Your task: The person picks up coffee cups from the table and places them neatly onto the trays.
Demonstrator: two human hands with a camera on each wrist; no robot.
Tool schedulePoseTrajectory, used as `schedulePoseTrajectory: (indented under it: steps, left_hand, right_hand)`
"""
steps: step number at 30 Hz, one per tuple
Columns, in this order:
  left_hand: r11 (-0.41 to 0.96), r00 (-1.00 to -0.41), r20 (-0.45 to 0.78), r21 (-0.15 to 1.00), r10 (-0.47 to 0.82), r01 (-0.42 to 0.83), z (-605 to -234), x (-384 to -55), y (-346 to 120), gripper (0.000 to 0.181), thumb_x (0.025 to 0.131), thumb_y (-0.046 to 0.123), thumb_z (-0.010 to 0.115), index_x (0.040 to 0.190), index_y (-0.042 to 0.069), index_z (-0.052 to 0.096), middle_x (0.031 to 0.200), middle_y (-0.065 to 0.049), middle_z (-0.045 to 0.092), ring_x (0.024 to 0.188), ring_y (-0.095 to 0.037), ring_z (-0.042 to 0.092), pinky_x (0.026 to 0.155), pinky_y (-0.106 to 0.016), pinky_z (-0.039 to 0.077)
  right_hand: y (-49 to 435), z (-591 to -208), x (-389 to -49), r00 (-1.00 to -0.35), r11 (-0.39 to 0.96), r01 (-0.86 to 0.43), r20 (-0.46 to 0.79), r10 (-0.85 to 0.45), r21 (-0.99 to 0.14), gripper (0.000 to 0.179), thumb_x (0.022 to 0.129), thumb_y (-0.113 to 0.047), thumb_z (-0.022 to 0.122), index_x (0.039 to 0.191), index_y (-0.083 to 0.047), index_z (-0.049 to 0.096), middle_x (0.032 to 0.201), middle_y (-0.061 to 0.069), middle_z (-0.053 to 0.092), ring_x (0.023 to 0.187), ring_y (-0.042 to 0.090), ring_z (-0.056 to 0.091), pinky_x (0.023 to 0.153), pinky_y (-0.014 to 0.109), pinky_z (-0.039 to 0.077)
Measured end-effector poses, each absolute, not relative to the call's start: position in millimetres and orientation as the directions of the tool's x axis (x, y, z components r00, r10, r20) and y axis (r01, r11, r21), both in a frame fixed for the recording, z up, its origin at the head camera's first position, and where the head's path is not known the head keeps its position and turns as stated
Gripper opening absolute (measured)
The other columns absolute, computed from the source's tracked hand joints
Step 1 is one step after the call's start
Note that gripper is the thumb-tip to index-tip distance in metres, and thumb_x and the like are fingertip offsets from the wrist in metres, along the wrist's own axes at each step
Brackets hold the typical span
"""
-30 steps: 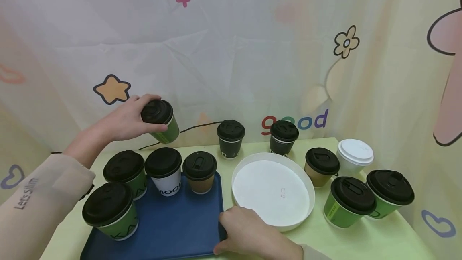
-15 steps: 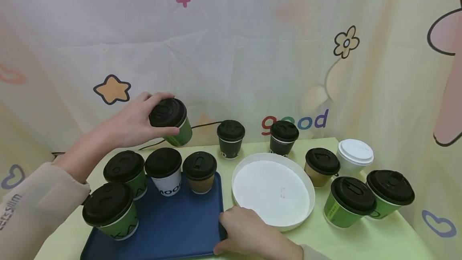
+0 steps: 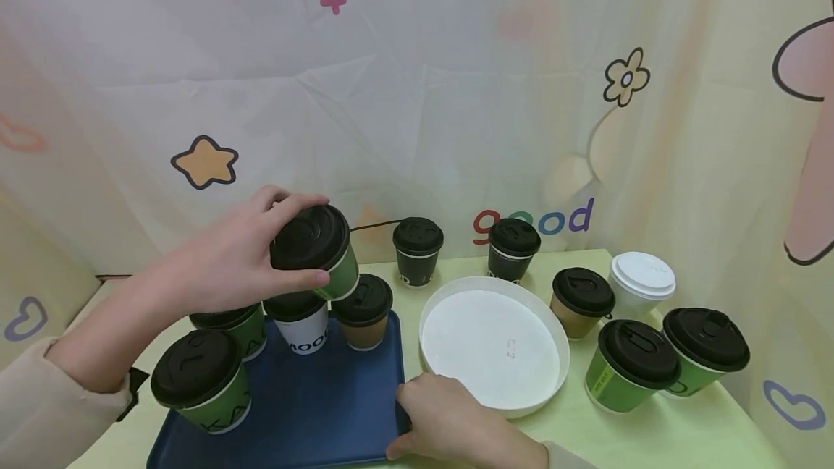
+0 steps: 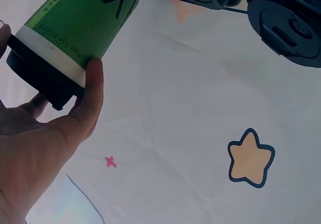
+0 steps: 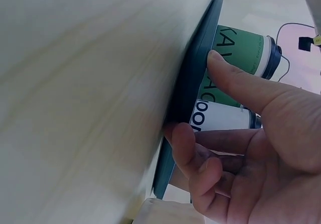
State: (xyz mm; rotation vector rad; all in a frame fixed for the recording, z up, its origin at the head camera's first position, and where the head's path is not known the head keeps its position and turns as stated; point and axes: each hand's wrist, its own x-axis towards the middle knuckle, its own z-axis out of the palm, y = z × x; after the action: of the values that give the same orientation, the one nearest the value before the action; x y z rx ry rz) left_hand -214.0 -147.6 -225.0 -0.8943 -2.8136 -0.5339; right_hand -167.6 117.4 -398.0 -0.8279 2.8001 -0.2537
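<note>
My left hand (image 3: 228,263) grips a green paper coffee cup (image 3: 343,275) by its black lid, fingers and thumb around the lid's sides. The cup is tilted and in the air above the back of a blue tray (image 3: 319,404); the left wrist view shows the thumb at the rim of the green cup (image 4: 85,25). On the tray stand a front green cup (image 3: 218,400), another green cup (image 3: 250,331) partly hidden by my left arm, a white cup (image 3: 305,330) and a small brown cup (image 3: 365,331). My right hand (image 3: 456,418) holds the tray's right edge, its thumb on the rim (image 5: 200,63).
A round white dish (image 3: 495,342) lies right of the tray. Two black cups (image 3: 417,259) (image 3: 510,255) stand behind it. Further right are a brown cup (image 3: 576,310), a white-lidded cup (image 3: 635,284) and two green cups (image 3: 612,378) (image 3: 697,368). A curtain (image 3: 456,129) hangs behind.
My left hand has carried the green cup to the right, then lower and nearer, so it now overlaps the lids of the white and brown cups. My right hand stays on the tray.
</note>
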Motion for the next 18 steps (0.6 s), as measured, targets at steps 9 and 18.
schedulePoseTrajectory:
  steps: [9, 18]
  left_hand:
    - [0.714, -0.769, 0.199, 0.288, 0.608, 0.639, -235.5, -185.7, -141.2, 0.082, 0.085, 0.064, 0.076, 0.152, 0.030, 0.045, 0.132, -0.001, 0.049, 0.110, -0.022, 0.058, 0.090, -0.046, 0.051]
    - [0.735, -0.785, -0.006, 0.357, 0.619, 0.576, -253.8, -171.5, -146.4, 0.087, 0.080, 0.071, 0.076, 0.151, 0.030, 0.046, 0.136, 0.000, 0.048, 0.111, -0.018, 0.059, 0.088, -0.045, 0.052]
  right_hand:
    - [118.8, -400.7, -166.0, -0.825, 0.823, -0.533, -0.096, -0.557, -0.197, 0.043, 0.071, -0.050, 0.092, 0.079, -0.015, 0.070, 0.069, -0.006, 0.059, 0.066, 0.009, 0.057, 0.060, 0.030, 0.051]
    - [118.3, -400.6, -166.3, -0.822, 0.821, -0.537, -0.099, -0.561, -0.192, 0.043, 0.070, -0.051, 0.092, 0.080, -0.014, 0.071, 0.070, -0.006, 0.060, 0.066, 0.009, 0.057, 0.060, 0.030, 0.051]
